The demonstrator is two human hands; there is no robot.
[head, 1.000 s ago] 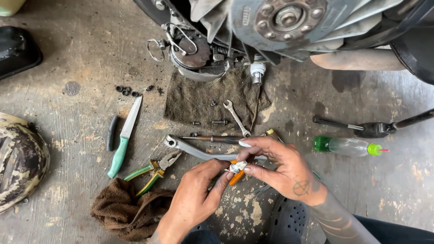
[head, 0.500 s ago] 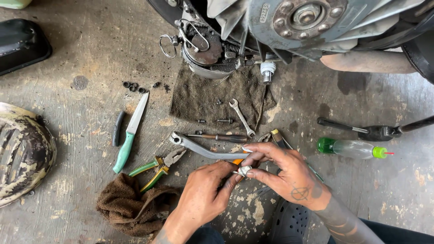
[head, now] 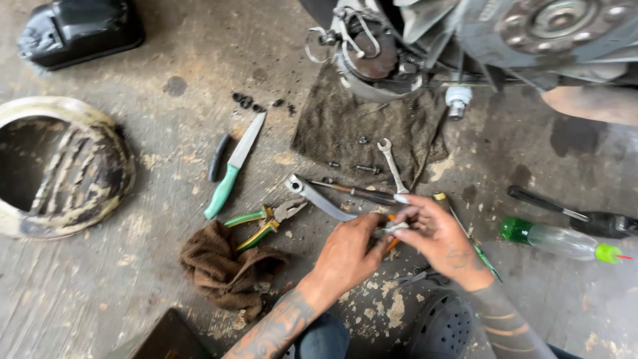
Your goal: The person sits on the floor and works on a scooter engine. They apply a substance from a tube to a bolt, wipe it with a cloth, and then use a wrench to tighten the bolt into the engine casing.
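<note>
My left hand (head: 349, 256) and my right hand (head: 438, 236) meet over the concrete floor, both pinching a small metal part (head: 392, 229) with an orange-handled tool under it. Their fingertips touch around it. A curved grey metal lever (head: 319, 197) lies just beyond the hands. Green-and-yellow pliers (head: 266, 223) rest to the left, beside a brown rag (head: 222, 266). A knife with a green handle (head: 232, 169) lies farther left.
A dirty cloth (head: 345, 126) with bolts and a small spanner (head: 392, 163) lies under a motorcycle engine (head: 465, 40). A clear bottle with a green cap (head: 561, 240) sits right. A round worn cover (head: 60, 169) is left, a black box (head: 80, 30) top left.
The view has shifted so everything sits lower and to the right. My hands stay together on the small part, with only slight finger movement.
</note>
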